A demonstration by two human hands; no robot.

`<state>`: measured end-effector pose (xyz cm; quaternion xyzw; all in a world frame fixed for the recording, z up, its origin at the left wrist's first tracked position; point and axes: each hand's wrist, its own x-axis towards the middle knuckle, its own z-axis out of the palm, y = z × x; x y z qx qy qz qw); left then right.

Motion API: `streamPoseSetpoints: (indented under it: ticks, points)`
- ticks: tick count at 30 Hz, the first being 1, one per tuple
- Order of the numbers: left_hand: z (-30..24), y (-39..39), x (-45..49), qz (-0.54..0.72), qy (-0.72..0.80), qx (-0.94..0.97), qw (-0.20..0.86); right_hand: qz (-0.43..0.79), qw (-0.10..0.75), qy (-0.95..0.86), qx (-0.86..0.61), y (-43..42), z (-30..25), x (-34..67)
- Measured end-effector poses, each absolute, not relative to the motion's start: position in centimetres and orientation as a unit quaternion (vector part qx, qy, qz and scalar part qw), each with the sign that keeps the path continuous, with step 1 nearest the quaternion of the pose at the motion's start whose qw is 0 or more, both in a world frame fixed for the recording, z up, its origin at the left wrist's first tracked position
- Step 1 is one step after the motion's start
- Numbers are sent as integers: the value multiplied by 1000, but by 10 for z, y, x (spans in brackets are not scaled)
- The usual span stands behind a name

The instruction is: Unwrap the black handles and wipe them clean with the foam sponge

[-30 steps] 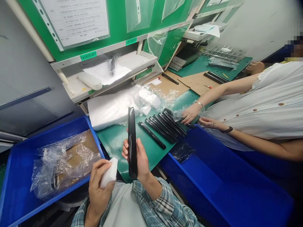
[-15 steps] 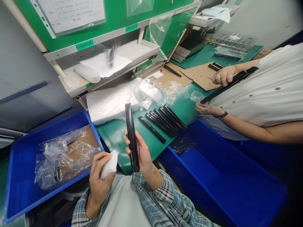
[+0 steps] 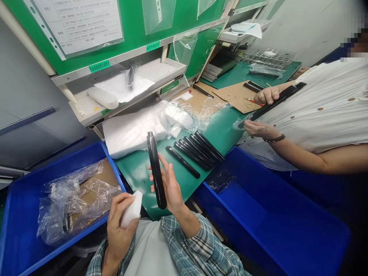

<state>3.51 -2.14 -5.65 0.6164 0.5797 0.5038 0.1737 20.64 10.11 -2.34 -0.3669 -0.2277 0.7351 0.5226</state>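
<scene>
My left hand (image 3: 119,222) is closed around a white foam block (image 3: 131,210), whose top corner sticks out past the fingers. In my right hand (image 3: 171,188) a long glossy black plastic bar (image 3: 156,172) stands nearly upright, its top leaning left. Fingertips show at the bar's left side, while the thumb side of the hand is loosely spread on the right. The foam and the bar are apart. Beyond my right hand, several similar black bars (image 3: 198,151) lie slanted side by side on the green tabletop (image 3: 135,168), one a little apart at the left.
At left stands a blue bin (image 3: 17,191) with clear plastic bags; another blue bin (image 3: 276,222) is at lower right. White foam sheeting (image 3: 129,134) lies behind the bars, below a shelf (image 3: 80,109). A co-worker (image 3: 322,115) at right holds a black bar in a bag.
The black bar has turned slightly in my right hand, and its thumb and fingers have loosened and spread. The view has shifted a little. The co-worker's hands have moved slightly along their bar.
</scene>
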Motion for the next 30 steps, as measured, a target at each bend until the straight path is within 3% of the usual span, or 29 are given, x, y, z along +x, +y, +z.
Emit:
streamPoseSetpoints:
  ticks: [17,30]
  points:
    - [-55,-15,39,480,589,632,156,713,523,-268,-381,94,-24,205]
    - [-18,51,13,340,495,794,-93,739,414,-374,-377,63,-17,207]
